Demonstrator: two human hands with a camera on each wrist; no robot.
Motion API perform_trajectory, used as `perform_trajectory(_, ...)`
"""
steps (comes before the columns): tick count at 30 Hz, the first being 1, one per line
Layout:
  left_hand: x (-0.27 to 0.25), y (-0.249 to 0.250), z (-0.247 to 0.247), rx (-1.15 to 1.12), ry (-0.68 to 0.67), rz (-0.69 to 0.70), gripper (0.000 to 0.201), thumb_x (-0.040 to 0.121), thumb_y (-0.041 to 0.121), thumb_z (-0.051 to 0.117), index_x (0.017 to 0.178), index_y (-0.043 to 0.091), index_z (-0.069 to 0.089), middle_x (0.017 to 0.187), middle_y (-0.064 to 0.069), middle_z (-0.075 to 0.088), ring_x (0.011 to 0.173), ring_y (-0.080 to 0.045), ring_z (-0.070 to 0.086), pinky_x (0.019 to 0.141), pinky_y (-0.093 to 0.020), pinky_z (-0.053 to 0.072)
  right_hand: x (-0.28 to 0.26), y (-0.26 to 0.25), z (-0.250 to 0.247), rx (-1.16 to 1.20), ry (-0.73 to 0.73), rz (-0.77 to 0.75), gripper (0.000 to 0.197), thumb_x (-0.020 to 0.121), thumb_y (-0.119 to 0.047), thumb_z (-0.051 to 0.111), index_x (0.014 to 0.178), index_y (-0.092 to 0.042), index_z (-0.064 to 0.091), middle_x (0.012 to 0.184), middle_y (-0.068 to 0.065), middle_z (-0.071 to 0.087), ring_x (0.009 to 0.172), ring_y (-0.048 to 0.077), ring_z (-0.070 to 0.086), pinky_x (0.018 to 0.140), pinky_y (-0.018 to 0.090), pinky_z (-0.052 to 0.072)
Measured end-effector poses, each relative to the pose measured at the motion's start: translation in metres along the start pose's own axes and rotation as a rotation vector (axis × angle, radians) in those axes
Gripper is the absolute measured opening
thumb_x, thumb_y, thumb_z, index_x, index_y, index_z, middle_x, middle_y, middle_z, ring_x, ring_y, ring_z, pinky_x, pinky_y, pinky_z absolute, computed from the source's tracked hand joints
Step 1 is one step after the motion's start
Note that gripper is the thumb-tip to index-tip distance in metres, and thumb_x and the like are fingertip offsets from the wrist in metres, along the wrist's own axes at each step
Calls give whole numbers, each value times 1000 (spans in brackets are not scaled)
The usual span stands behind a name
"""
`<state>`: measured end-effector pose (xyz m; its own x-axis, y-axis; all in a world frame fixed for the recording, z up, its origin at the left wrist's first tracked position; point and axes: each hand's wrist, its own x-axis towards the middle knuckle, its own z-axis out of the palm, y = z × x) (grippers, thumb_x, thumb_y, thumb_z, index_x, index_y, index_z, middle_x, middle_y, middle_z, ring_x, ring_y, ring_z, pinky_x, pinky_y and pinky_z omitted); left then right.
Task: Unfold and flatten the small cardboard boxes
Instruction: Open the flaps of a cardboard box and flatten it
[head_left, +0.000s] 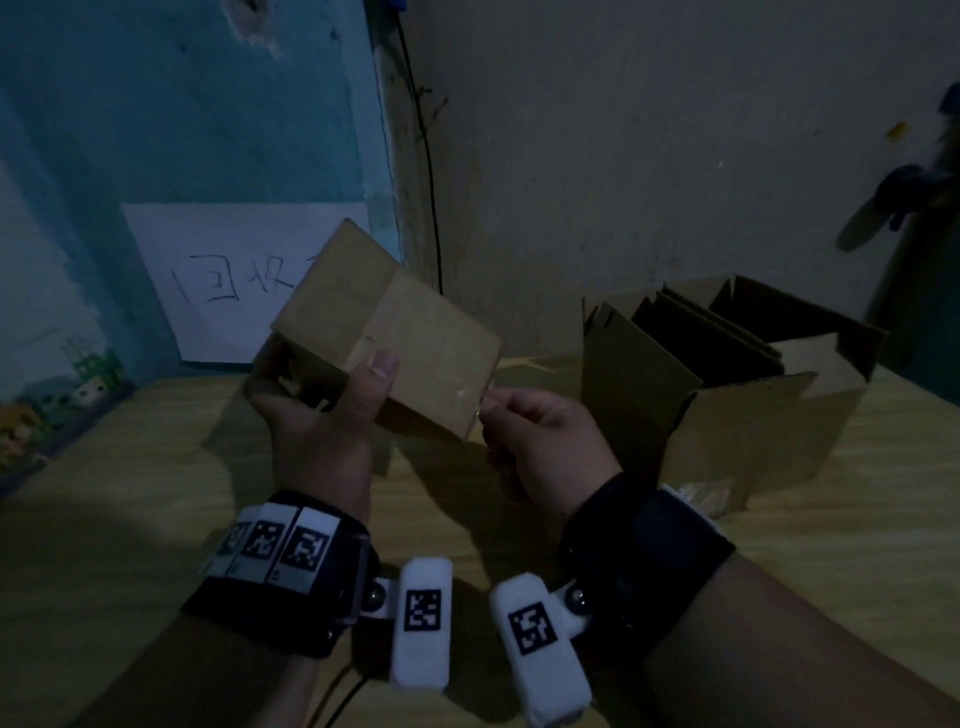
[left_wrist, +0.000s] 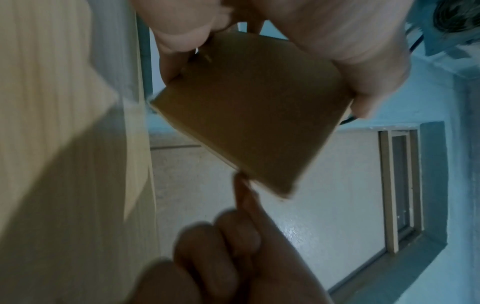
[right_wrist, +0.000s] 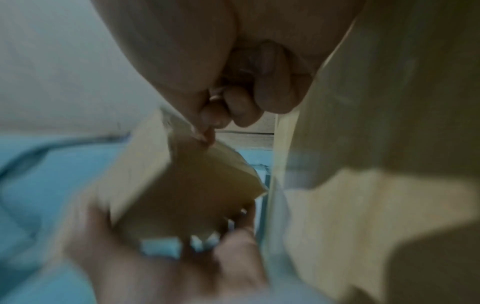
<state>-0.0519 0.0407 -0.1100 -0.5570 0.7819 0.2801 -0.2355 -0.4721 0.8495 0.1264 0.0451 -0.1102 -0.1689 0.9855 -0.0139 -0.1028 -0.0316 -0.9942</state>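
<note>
A small brown cardboard box (head_left: 395, 332) is held tilted in the air above the wooden table (head_left: 130, 519). My left hand (head_left: 317, 410) grips its near left end, thumb on the top face and fingers underneath. My right hand (head_left: 530, 431) pinches the box's lower right corner with thumb and forefinger, the other fingers curled. Whether it pinches a flap edge or a tape end I cannot tell. The left wrist view shows the box (left_wrist: 252, 107) from below, with the right hand (left_wrist: 221, 246) reaching up to its edge. The right wrist view is blurred, showing the box (right_wrist: 182, 181) and the left hand (right_wrist: 155, 257).
A large open carton (head_left: 727, 374) holding several flat cardboard pieces stands at the right on the table. A white paper sign (head_left: 228, 280) hangs on the blue wall behind the box. A crumpled clear wrapper (head_left: 701, 493) lies by the carton's front.
</note>
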Motion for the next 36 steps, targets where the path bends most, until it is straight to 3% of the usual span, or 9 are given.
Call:
perform_trajectory(3, 1, -2, 0, 5, -2, 25, 132, 45, 58, 103, 154, 27, 34, 152, -4, 58, 136, -26, 62, 106, -61, 57, -2, -2, 3, 54, 32, 12, 30, 104, -32, 60, 83, -24, 81, 65, -1, 59, 55, 14, 47, 53, 30, 35)
perform_trajectory(5, 1, -2, -1, -9, -5, 30, 138, 40, 65, 103, 154, 29, 35, 153, -4, 57, 137, -26, 61, 107, -61, 57, -2, -5, 2, 97, 54, -22, 34, 103, -31, 61, 75, -25, 77, 62, 0, 55, 53, 14, 44, 52, 30, 31)
perform_trajectory(10, 3, -2, -1, 0, -27, 24, 133, 44, 60, 103, 153, 32, 34, 150, 0, 58, 136, -23, 62, 106, -59, 57, -4, -6, 0, 7, 79, -107, 28, 102, -29, 65, 85, -11, 78, 66, 3, 53, 55, 14, 43, 53, 33, 34)
perform_trajectory(16, -1, -2, -1, 58, -96, 142, 114, 51, 41, 91, 146, 32, 29, 143, 5, 53, 124, -9, 63, 84, -17, 61, -3, -4, -2, -116, 166, -85, 23, 100, -28, 67, 87, -11, 76, 68, -1, 63, 62, 11, 55, 58, 31, 44)
perform_trajectory(22, -5, 0, -4, 183, -146, 184, 129, 50, 44, 100, 156, 25, 29, 144, 4, 53, 122, -3, 63, 82, -9, 58, -6, -9, -2, -216, 149, -39, 15, 99, -27, 67, 97, -14, 75, 81, 1, 70, 65, 9, 60, 58, 27, 48)
perform_trajectory(25, -3, -1, 0, 120, -81, 120, 123, 45, 46, 97, 150, 30, 35, 131, 14, 56, 110, 5, 67, 82, -19, 62, -8, -9, -1, -273, 158, -48, 11, 98, -25, 69, 94, -15, 72, 87, 4, 71, 73, 12, 65, 64, 30, 53)
perform_trajectory(28, 0, -3, -1, 72, -24, -15, 116, 43, 47, 96, 145, 36, 39, 132, 8, 60, 119, -12, 67, 97, -44, 62, -8, -10, -2, -314, 165, -81, 11, 96, -23, 71, 88, -17, 70, 84, 1, 70, 74, 12, 65, 66, 30, 52)
perform_trajectory(33, 2, -2, 0, 18, 12, -215, 115, 49, 53, 94, 149, 33, 40, 140, -4, 63, 121, -30, 69, 86, -55, 64, -4, -4, -1, -289, 168, -186, 17, 98, -25, 69, 89, -10, 72, 75, -1, 66, 67, 10, 60, 67, 31, 51)
perform_trajectory(36, 1, -1, -1, -98, 23, -354, 115, 53, 65, 96, 151, 29, 47, 140, -9, 66, 122, -36, 69, 90, -67, 61, -1, -1, 0, -153, 152, -204, 22, 101, -30, 65, 89, -14, 73, 68, -8, 63, 61, 6, 56, 60, 29, 45)
